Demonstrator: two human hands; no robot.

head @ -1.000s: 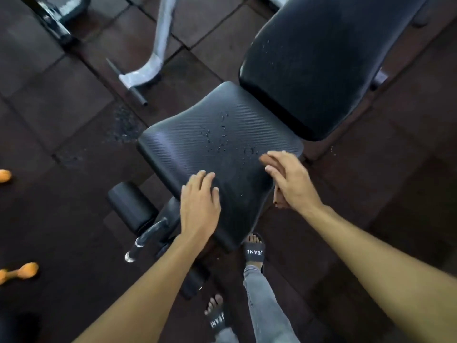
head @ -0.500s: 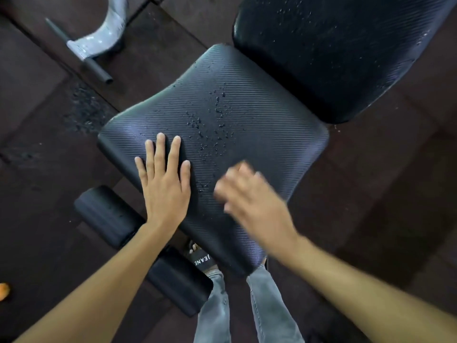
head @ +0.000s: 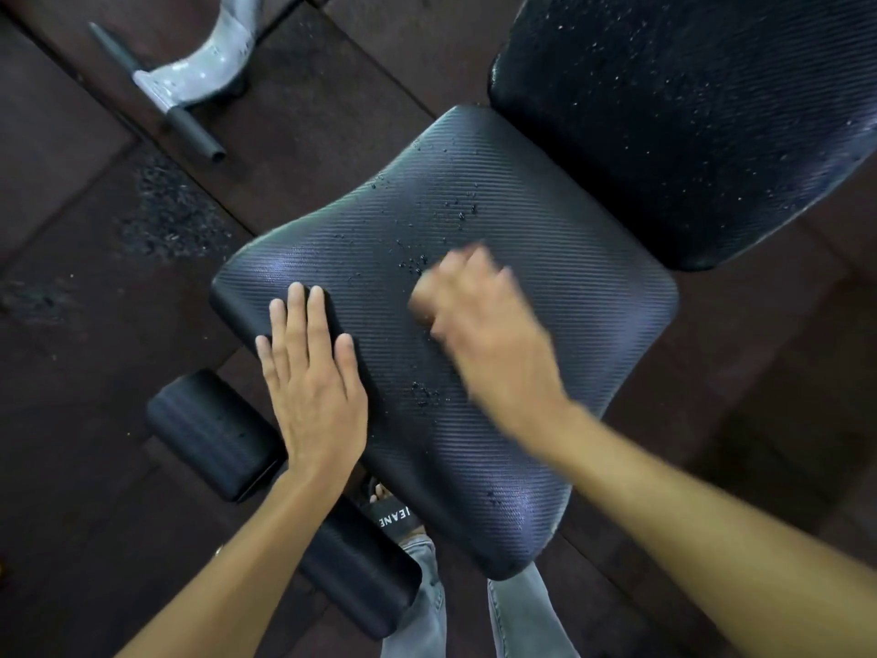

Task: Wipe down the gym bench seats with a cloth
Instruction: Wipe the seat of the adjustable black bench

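The black ribbed bench seat (head: 545, 258) fills the middle of the head view, with water droplets near its centre. My left hand (head: 313, 387) lies flat, fingers together, on the seat's near-left edge. My right hand (head: 489, 334) is motion-blurred over the seat's middle, its fingers curled on a small brownish cloth (head: 420, 311) that barely shows under them. The black backrest (head: 688, 125) at the upper right is speckled with droplets.
Two black foam leg rollers (head: 209, 429) (head: 360, 577) stick out below the seat at the lower left. A grey machine foot with a dark bar (head: 199, 78) lies at the upper left on the dark rubber floor tiles. My sandalled foot (head: 394, 515) stands under the seat.
My right hand came from the seat's right edge onto its middle and is sweeping across it. My left hand stayed flat on the left edge. The view moved closer.
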